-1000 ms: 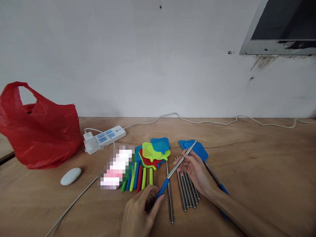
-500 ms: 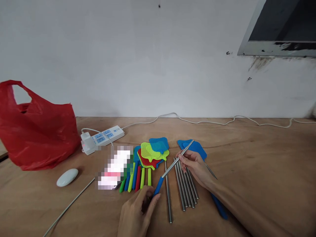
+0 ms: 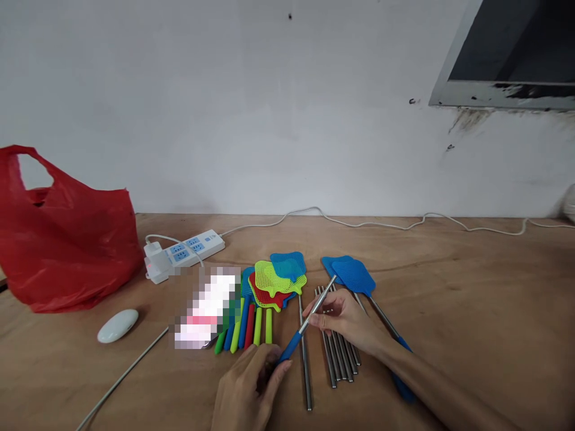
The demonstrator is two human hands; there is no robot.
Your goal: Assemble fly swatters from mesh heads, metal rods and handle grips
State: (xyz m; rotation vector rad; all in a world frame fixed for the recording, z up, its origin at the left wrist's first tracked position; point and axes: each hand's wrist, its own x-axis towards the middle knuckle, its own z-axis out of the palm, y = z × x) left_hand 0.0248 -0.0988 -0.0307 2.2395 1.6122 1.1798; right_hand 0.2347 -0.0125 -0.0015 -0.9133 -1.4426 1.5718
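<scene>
My left hand (image 3: pixel 245 383) is closed around a blue handle (image 3: pixel 291 346) at the front middle of the table. A shiny metal rod (image 3: pixel 324 294) sticks out of the handle's upper end, slanting up and right. Thumb and fingers of my right hand (image 3: pixel 348 320) pinch this rod partway along. Beneath the right hand lies a row of several metal rods (image 3: pixel 342 359). Another rod (image 3: pixel 306 374) lies alone between my hands, running up to the pile of mesh fly swatter heads (image 3: pixel 281 276). Loose coloured handles (image 3: pixel 248 328) lie side by side below that pile.
Two blue fly swatters (image 3: pixel 357 276) lie on the right, partly under my right forearm. A blurred-out lit phone (image 3: pixel 209 311), white oval object (image 3: pixel 118 326), power strip (image 3: pixel 197 248) and red plastic bag (image 3: pixel 72 239) are on the left. A white cable (image 3: pixel 359 224) runs along the wall.
My right hand has slid down and left, closer to the blue handle. Less of the metal rod shows beyond the handle now. My left hand keeps its grip almost in place.
</scene>
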